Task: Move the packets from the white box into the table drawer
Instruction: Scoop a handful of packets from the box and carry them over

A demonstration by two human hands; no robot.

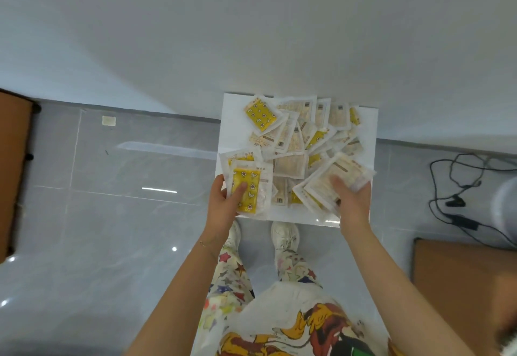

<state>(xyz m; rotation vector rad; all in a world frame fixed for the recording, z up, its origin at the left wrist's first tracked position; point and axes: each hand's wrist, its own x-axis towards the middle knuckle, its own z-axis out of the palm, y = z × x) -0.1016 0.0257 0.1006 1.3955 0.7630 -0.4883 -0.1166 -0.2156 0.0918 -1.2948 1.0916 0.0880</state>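
In the head view both bare forearms reach forward over the white box (369, 131), which lies at 12 o'clock from the person's white shoes (284, 234). The left hand (225, 204), at the box's 7 o'clock corner, grips a small stack of yellow packets (247, 185) with one digit pressed on the top face. The right hand (352, 201), at 5 o'clock, grips a thicker stack of pale packets (333, 176). Its fingers are motion-blurred and partly hidden, and the print on the loose heap of packets (296, 137) inside the box is too small to read.

Glossy grey floor tiles (112, 215), tangled black cables (453, 187), brown board (461, 285) at right
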